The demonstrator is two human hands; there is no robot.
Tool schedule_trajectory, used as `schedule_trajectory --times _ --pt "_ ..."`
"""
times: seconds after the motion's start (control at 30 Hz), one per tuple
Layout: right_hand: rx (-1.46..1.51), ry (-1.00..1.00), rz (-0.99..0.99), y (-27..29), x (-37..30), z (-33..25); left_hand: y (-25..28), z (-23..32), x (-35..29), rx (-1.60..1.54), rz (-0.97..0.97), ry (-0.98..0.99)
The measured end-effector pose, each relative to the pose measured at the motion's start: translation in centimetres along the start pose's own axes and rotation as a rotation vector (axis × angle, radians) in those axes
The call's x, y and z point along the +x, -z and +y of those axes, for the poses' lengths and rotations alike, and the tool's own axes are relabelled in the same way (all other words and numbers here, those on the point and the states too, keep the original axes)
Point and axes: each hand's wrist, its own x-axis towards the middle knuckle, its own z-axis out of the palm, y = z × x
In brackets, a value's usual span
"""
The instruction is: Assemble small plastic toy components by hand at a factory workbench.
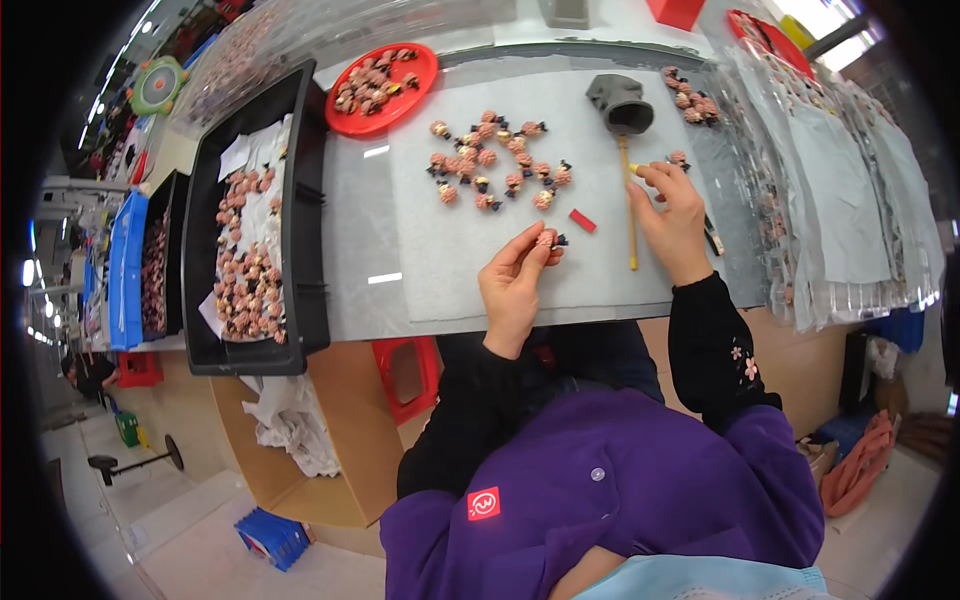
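Between the thumb and fingers of my left hand (514, 288) is a small pink figurine (548, 238) with a dark end pointing right. My right hand (676, 222) is closed at a thin wooden stick (632, 235), its thumb and forefinger against the shaft; something yellow shows at the fingertips. The stick's upper end meets the mouth of a dark grey cup-like holder (618, 103). Several similar figurines (485, 160) lie scattered on a white sheet (440, 265) beyond my left hand. A small red strip (582, 220) rests between my hands.
At the left stands a black crate (310, 240) with many figurines on white paper. A red round tray (425, 75) holds more at the back. More figurines (692, 100) and a dark pen-like tool (714, 238) lie right. Plastic-covered stacks (840, 190) line the right edge.
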Motion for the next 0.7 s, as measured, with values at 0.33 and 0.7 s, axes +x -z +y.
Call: schedule_trajectory --times 0.33,0.7 --pt "-0.308 0.060 -0.090 3.0 0.0 5.8 0.4 0.0 0.1 0.021 -0.038 -0.004" --pt "-0.085 0.079 -0.119 1.9 -1.4 -2.1 0.6 -0.2 0.1 0.049 -0.064 -0.027"
